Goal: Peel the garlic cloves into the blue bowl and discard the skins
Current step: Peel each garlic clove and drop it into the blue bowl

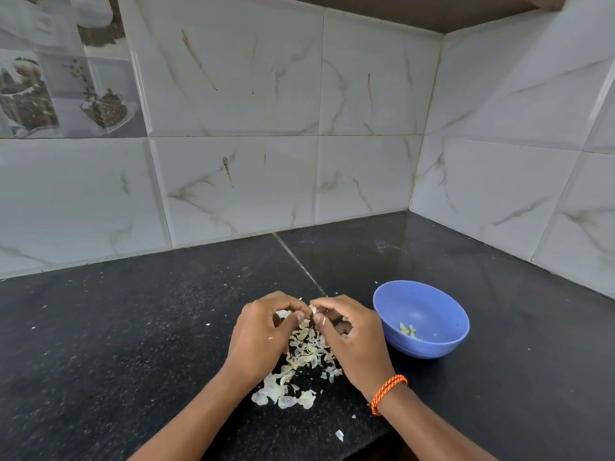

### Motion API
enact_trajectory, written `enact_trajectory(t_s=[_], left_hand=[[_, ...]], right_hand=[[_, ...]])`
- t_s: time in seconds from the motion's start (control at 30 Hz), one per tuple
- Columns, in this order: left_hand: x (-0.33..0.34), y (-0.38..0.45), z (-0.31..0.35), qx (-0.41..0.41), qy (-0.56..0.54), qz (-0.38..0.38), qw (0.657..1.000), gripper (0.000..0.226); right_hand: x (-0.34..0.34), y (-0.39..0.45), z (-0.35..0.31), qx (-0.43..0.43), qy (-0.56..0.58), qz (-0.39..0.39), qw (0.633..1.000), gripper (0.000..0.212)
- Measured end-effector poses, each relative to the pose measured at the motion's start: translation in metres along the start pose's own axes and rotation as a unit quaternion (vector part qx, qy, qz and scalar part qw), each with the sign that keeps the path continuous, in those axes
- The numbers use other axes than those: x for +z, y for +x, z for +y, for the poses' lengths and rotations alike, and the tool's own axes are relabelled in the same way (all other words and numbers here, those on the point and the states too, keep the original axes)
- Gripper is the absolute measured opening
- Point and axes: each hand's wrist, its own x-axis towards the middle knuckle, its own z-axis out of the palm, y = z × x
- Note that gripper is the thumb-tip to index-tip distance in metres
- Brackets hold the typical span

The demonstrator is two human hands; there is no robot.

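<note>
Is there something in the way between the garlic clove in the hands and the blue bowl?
Nothing visible. The garlic clove is pinched between both hands; only the right hand lies toward the blue bowl, and the countertop between is bare.

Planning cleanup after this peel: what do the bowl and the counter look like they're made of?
The blue bowl looks like plastic: uniform colour, soft matte sheen, faint moulded ribs on its outer wall. The counter looks like polished black granite or similar stone: pale speckles, a glossy reflection near the corner, a seam between slabs. The skins are thin, papery, translucent.
</note>
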Motion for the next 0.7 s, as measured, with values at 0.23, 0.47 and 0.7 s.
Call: enact_trajectory(t_s=[0.23, 0.47, 0.7], left_hand=[[0.001, -0.004, 0.006, -0.006, 0.013, -0.013, 1.0, 0.012], [-0.002, -0.005, 0.014, -0.013, 0.004, 0.005, 1.0, 0.009], [-0.002, -0.004, 0.014, 0.005, 0.065, 0.013, 0.998, 0.014]], right_hand=[[-0.001, -0.001, -0.005, -0.025, -0.002, 0.003, 1.0, 0.022], [-0.002, -0.001, -0.003, -0.045, -0.015, 0.027, 0.999, 0.02], [0.0, 0.0, -0.004, -0.045, -0.025, -0.01, 0.999, 0.015]])
